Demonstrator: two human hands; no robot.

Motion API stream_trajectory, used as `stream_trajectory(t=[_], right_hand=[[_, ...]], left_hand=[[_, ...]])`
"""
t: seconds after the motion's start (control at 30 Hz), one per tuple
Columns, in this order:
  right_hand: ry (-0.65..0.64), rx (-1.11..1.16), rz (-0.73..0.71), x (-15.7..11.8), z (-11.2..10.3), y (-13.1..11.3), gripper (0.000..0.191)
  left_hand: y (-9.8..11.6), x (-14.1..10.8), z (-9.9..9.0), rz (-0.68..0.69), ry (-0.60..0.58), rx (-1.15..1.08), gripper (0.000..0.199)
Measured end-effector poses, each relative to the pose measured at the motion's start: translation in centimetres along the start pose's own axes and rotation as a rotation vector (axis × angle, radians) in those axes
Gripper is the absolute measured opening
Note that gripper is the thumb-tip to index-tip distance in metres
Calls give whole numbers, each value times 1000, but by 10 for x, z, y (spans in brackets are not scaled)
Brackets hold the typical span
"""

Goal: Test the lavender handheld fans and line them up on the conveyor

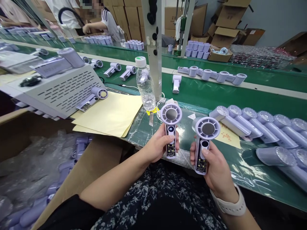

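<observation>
My left hand (158, 143) is closed round the handle of a lilac handheld fan (171, 114), thumb on its front button. A small round display on that handle reads 20, and bare circuitry shows below it. In my right hand (217, 169) is a second lilac handheld fan (207, 128), held upright with the thumb near its button; its round display is dark. The circuit board is exposed on this handle too. Both fans are held above the table's near edge, side by side and apart. A thin white cable hangs between the hands; its ends are hidden.
Rows of lilac fans (266, 123) lie on the green table at right. A water bottle (145, 84) stands by a metal post (153, 48). Yellow paper (110, 111) and a slotted white box (69, 92) lie left. Below is a carton (96, 163) of fans. Co-workers sit across the line.
</observation>
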State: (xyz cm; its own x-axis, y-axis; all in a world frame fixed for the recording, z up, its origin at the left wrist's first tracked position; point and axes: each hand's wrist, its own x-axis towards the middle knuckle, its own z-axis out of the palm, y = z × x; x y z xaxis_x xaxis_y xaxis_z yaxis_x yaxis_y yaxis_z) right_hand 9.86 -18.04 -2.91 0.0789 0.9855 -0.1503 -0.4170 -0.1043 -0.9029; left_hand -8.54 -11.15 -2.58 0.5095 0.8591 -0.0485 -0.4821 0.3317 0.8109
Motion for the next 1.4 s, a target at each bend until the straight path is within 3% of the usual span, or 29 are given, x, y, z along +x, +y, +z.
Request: stream_trajectory(t=[0.2,0.6,0.8,0.97,1.13,1.27,1.4], right_hand=[[-36,-20,12,0,-1,4,31],[-103,97,49,0,7,-4,23],[-130,36,28,-1,7,-5,24],[-81,32,29,3,5,-3,29],[-160,166,141,8,4,-2,45],[-48,186,110,7,7,-7,37],[-60,122,63,2,9,-16,32]], left_hand=[[-6,-3,-3,57,-67,93,42],[6,-3,4,31,-55,53,42],[5,-3,5,66,-111,73,40],[3,-1,2,65,-46,177,37],[1,-1,1,33,5,173,54],[9,-7,8,51,-41,160,42],[24,-21,16,71,-135,164,39]])
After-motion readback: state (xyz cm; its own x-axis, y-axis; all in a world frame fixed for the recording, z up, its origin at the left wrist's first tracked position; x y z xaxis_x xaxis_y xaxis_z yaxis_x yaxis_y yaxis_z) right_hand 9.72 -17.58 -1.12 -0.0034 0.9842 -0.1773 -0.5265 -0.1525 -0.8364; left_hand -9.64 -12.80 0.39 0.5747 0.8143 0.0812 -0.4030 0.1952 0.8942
